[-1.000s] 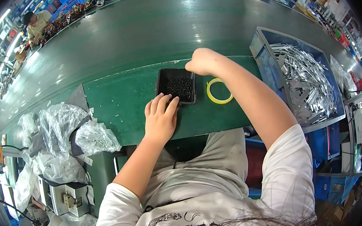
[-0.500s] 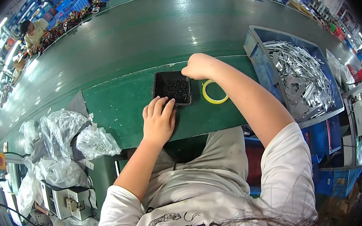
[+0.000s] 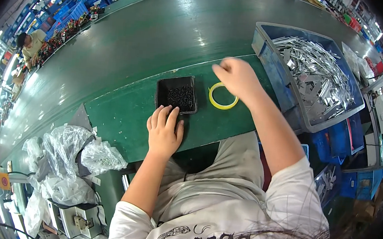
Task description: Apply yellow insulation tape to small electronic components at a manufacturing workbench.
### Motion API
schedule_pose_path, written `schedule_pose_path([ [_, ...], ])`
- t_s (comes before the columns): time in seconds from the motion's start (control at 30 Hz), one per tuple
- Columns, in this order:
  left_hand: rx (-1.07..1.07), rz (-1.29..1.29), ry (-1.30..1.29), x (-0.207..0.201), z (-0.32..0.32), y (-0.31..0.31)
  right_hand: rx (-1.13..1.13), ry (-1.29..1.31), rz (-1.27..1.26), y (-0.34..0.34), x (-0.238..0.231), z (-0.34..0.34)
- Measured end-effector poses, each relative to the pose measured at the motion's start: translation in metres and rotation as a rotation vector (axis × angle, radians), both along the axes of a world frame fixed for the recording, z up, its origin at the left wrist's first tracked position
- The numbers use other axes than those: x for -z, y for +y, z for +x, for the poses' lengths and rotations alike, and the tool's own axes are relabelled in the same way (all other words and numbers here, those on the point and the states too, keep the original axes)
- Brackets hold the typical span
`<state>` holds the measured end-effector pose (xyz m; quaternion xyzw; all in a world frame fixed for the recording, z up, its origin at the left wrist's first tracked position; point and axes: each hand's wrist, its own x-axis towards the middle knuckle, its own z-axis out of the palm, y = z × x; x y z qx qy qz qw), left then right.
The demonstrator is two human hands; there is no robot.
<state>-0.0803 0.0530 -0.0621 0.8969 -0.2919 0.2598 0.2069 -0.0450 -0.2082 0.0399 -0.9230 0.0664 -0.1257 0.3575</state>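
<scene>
A small square black tray filled with tiny black parts, perhaps screws, sits on the green table in front of me. My left hand touches its near edge, fingers stretched out over the rim and thumb apart. To the right of the tray, a roll of yellow tape lies flat. Just above and beyond the tape hovers my right hand, its fingers curled closed and a little blurred. Whatever it may hold is hidden from view.
At right stands a large grey-blue bin heaped with thin metal strips. Clear plastic bags pile up at the left edge, above a metal device. A long green conveyor runs beyond the table. Far left, another person works beside it.
My right hand has moved from the tray's far right corner rightward, over toward the tape. My left hand remains at the tray's near edge. The whole view has shifted slightly.
</scene>
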Motion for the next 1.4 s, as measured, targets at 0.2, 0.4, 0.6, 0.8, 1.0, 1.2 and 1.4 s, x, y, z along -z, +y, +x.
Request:
schedule_pose_path([
  [0.2, 0.025, -0.022, -0.028, 0.002, 0.001, -0.001, -0.035, -0.245, -0.396, 0.001, 0.095, -0.077],
  [0.4, -0.019, -0.050, -0.055, 0.005, -0.003, -0.007, -0.021, -0.263, -0.280, -0.007, 0.107, -0.084],
  [0.6, -0.084, -0.068, -0.024, 0.008, -0.010, 0.005, -0.100, -0.259, -0.300, -0.003, 0.105, -0.104],
  [0.8, -0.081, -0.080, 0.021, 0.011, -0.005, 0.000, -0.075, -0.421, -0.359, -0.044, -0.028, -0.155],
  [1.0, -0.098, -0.082, 0.040, 0.005, -0.006, 0.000, 0.341, 0.240, -0.669, -0.187, -0.065, -0.071],
  [1.2, -0.118, -0.124, 0.086, 0.008, -0.005, 0.000, 0.013, -0.074, -1.113, -0.235, 0.003, -0.038],
  [1.4, -0.123, -0.156, 0.093, 0.009, -0.001, 0.004, 0.282, -0.199, -0.824, -0.227, -0.035, -0.048],
])
